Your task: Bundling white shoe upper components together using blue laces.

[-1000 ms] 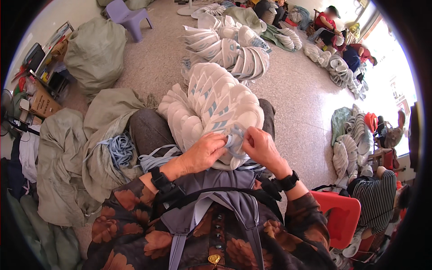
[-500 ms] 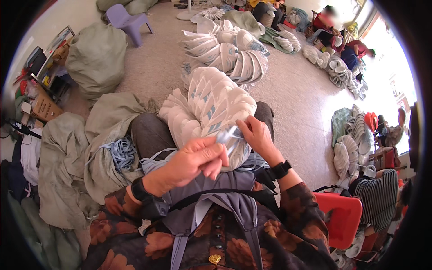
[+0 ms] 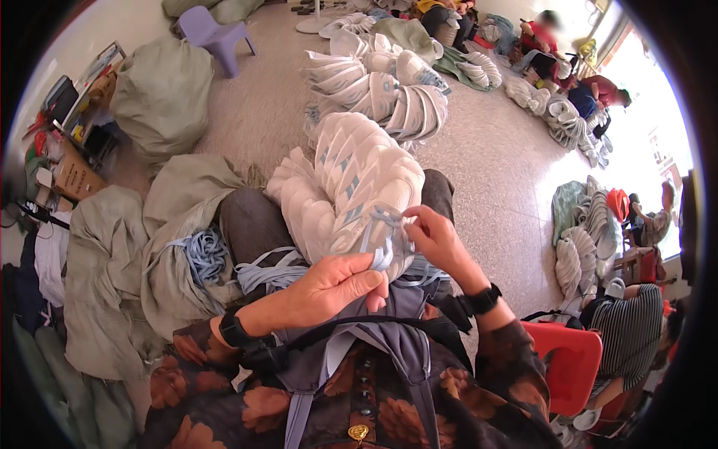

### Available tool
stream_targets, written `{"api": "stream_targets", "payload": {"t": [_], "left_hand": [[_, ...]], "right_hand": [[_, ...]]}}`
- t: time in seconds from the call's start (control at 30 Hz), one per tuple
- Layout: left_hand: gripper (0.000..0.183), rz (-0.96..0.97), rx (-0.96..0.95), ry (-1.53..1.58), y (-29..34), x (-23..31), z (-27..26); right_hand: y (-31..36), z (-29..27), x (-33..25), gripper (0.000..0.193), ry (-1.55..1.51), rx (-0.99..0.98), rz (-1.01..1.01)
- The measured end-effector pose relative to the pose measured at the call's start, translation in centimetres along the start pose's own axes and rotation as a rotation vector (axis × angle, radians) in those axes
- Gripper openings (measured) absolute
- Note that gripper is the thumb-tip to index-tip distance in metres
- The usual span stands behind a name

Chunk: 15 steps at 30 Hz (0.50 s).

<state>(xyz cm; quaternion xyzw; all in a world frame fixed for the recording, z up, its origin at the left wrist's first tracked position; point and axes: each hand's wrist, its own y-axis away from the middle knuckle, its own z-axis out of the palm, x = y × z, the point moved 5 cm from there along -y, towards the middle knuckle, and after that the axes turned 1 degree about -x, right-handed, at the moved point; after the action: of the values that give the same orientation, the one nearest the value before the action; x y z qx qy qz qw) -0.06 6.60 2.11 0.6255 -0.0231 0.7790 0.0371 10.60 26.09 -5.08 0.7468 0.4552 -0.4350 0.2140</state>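
A curved stack of nested white shoe uppers point(image 3: 366, 161) with pale blue marks rests between my knees. At its near end, light blue shoelace point(image 3: 384, 257) crosses the upper closest to me. My left hand point(image 3: 340, 283) is closed, pinching a bunched part of that lace between thumb and fingers. On the right edge of the same upper, my right hand point(image 3: 441, 241) is closed too, thumb and forefinger pinched at the lace; its tip is hidden by the fingers. More loose blue laces point(image 3: 269, 273) lie across my lap beneath my left wrist.
A coil of blue laces point(image 3: 203, 257) lies on green-grey sacking point(image 3: 176, 202) by my left knee. Ahead on the floor are more stacked uppers point(image 3: 396, 101). A purple chair point(image 3: 217, 37) and a full sack point(image 3: 161, 97) stand far left; a red stool point(image 3: 565, 363) is at my right. Other people sit right and far.
Both hands have come slightly nearer to me and lower, my left hand a little rightward. The lace that was blurred between them now lies against the front upper.
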Motion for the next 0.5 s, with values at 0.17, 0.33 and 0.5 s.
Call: {"api": "stream_targets", "payload": {"t": [0.17,0.33,0.5], "left_hand": [[0.027,0.058,-0.055,-0.136,0.0,1.7,1.0],[0.027,0.057,-0.063,-0.264,-0.6,2.4,1.1],[0.028,0.114,0.085,-0.038,-2.4,2.0,-1.1]], "right_hand": [[2.9,0.3,-1.0,0.037,-0.102,-0.057,0.053],[4.2,-0.2,-1.7,0.052,0.215,0.067,-0.024],[2.4,1.5,-2.4,0.066,0.276,-0.027,-0.113]]}}
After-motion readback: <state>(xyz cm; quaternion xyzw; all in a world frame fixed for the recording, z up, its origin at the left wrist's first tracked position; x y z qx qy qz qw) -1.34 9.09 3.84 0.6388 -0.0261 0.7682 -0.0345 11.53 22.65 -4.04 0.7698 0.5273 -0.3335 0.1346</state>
